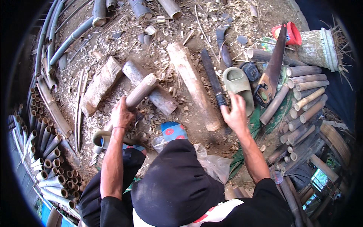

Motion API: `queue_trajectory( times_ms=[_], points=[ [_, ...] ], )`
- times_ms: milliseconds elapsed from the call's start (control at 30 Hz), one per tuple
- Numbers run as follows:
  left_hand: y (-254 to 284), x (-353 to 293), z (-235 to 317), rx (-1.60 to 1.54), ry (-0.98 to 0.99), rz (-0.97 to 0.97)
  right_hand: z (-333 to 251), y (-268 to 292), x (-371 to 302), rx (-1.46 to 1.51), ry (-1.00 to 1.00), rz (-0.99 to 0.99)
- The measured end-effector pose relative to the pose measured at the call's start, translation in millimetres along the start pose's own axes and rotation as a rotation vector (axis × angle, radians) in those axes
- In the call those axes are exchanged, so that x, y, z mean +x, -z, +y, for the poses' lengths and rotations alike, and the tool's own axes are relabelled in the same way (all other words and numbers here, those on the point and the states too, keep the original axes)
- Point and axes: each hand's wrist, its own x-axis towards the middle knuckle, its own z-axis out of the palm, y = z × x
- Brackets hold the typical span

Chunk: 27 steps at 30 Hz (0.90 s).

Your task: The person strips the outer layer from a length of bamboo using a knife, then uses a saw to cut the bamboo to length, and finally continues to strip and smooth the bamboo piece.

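Observation:
My left hand (121,114) is closed round a brown bamboo tube (140,91), whose upper end rests over a thicker grey log piece (160,98) on the dirt. What continues below that hand is partly hidden by my wrist and a slipper. On the right, my right hand (236,115) lies over the dark handle of a machete (211,72), fingers stretched out and thumb against the handle. The machete's long blade points away from me along the ground. Between my hands lies a long pale log (191,85). A split wood block (102,87) sits farther left.
An olive slipper (239,85) and a handsaw (274,64) lie beyond my right hand, near stacked bamboo pieces (308,94). A bucket (321,49) lies tipped at far right. Bamboo tubes (49,151) pile up at left. Another blade tool (224,47) rests among wood chips.

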Motion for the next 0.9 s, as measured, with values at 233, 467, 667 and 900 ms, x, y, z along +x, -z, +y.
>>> queue_trajectory(
  times_ms=[233,467,667,900],
  points=[
    [12.3,16.3,1.9,0.022,0.04,-0.18,-19.1,-40.2,0.6,0.142,-0.195,0.052],
    [15.0,17.7,3.7,0.029,0.086,-0.25,-141.5,-15.8,25.6,1.457,-0.504,-0.207],
    [6.0,17.7,-1.4,0.044,0.066,-0.21,-159.6,-55.8,68.9,1.495,-0.525,-0.306],
    [10.9,14.8,1.8,0.003,0.063,-0.187,-166.5,-81.6,62.8,1.39,-0.469,-0.549]
  ],
)
